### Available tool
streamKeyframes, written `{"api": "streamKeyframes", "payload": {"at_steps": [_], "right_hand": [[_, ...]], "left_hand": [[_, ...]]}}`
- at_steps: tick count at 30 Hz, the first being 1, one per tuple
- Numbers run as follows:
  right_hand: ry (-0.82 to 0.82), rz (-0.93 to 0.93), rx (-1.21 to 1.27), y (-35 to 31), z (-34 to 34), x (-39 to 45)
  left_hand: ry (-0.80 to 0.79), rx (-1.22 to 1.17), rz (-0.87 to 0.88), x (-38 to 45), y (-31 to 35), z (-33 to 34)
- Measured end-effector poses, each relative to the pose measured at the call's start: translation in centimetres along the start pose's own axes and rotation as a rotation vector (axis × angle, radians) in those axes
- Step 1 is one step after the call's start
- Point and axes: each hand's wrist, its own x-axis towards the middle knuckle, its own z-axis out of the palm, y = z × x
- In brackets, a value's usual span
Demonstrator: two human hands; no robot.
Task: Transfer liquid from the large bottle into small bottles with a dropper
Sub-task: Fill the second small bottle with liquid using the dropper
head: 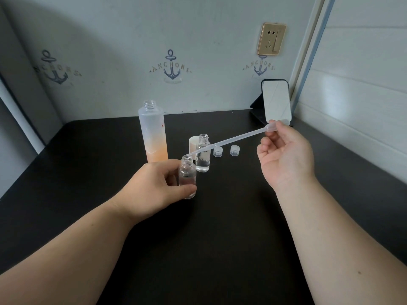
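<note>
Two clear small bottles (187, 177), one uncapped large bottle (153, 133).

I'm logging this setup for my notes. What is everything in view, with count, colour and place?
Large bottle: 1, frosted, peach lower part, uncapped, back left on the table.
Small bottles: 2, clear, uncapped; one in the left hand, one standing just behind it.
Dropper: 1, translucent, tip over the held bottle's mouth.
Small caps: 2, translucent, right of the standing bottle.
White cap: 1, behind the standing bottle.
Mirror: 1, dark-framed, back right.
Socket: 1, gold, on the wall.
Table: 1, black.
Hands: left holds a small bottle; right pinches the dropper's bulb.
</note>
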Motion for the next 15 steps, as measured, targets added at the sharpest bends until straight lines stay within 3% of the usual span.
{"api": "streamKeyframes", "payload": {"at_steps": [9,11,15], "right_hand": [[0.005,0.033,0.015,0.02,-0.07,0.04],[0.010,0.041,0.019,0.07,-0.11,0.06],[0.004,0.046,0.028,0.09,-0.15,0.08]], "left_hand": [[-0.025,-0.017,0.066,-0.11,0.13,0.00],[0.000,-0.126,0.087,-0.32,0.10,-0.08],[0.287,-0.295,0.083,-0.46,-0.19,-0.20]]}}
